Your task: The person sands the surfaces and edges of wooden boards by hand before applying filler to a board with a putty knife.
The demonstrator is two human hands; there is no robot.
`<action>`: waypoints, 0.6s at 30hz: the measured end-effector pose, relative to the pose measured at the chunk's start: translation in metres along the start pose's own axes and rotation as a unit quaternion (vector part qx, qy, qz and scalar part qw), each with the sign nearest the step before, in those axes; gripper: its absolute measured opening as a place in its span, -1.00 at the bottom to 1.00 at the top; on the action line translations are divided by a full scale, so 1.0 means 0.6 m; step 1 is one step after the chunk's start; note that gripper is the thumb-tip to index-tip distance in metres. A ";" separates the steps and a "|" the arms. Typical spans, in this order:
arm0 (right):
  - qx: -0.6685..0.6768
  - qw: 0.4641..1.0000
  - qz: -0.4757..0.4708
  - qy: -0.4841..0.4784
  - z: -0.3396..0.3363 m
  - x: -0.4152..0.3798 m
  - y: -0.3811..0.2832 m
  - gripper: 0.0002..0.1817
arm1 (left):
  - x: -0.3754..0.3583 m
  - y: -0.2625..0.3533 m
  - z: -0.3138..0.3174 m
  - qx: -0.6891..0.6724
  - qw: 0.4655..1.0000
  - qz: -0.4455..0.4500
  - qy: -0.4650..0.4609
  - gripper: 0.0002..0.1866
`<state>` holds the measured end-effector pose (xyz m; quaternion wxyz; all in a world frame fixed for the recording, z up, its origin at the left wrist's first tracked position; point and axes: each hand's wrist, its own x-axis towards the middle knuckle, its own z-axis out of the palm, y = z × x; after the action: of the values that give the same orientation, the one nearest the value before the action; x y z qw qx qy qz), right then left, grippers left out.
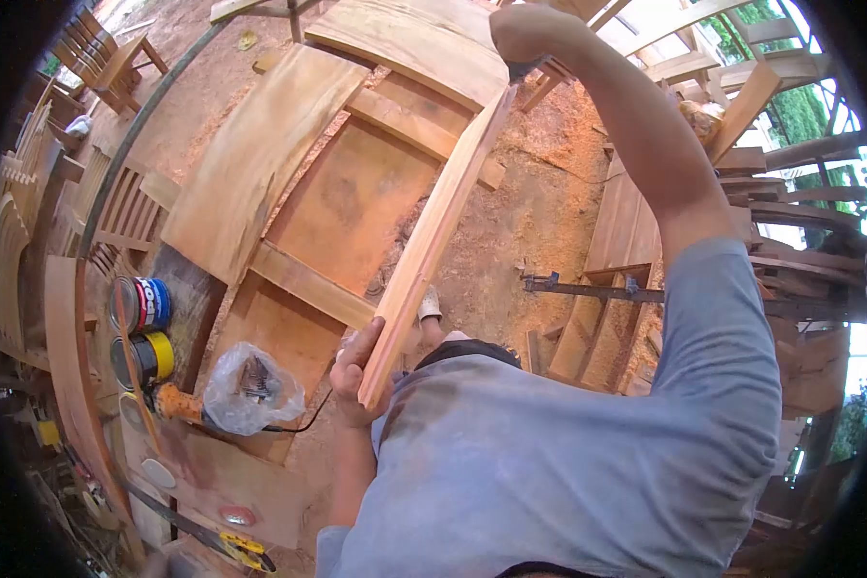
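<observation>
A long, narrow wooden board (438,241) runs diagonally from the lower middle to the top centre. Around its near end my left hand (359,376) is closed, with the fingers along the side. At the far end is my right hand (530,43), bent over the board's tip; a small dark object shows under it, too hidden to name. Its fingers are mostly out of sight. Left of the board lies a wooden frame (308,281) with wide planks (265,159) on top.
Paint cans (144,303) and a clear plastic bag of small dark pieces (253,388) stand at the left. A metal bar clamp (597,289) lies right of the board. Stacked wooden parts (800,212) line the right edge. Yellow-handled tool (246,551) lies at bottom left.
</observation>
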<state>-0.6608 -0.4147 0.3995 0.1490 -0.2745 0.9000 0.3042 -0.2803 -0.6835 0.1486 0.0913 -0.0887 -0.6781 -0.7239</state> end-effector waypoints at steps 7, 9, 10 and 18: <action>-0.044 0.998 0.041 -0.010 -0.001 0.060 -0.037 -0.79 | 0.001 0.008 -0.002 -0.114 0.988 -0.104 0.001 -0.34; -0.077 0.996 0.039 -0.014 0.009 0.077 -0.045 -0.76 | 0.005 0.009 -0.002 -0.113 0.990 -0.081 -0.009 -0.35; -0.094 0.995 0.032 -0.034 0.009 0.082 -0.055 -0.78 | 0.002 0.007 0.000 -0.114 0.990 -0.081 -0.009 -0.35; -0.109 0.992 -0.021 -0.055 0.010 0.078 -0.068 -0.80 | 0.001 0.004 -0.001 -0.043 0.997 -0.051 -0.026 -0.31</action>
<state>-0.6739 -0.4571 0.3555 0.1741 -0.2905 0.8461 0.4116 -0.2800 -0.6842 0.1509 0.0327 -0.0761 -0.6522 -0.7535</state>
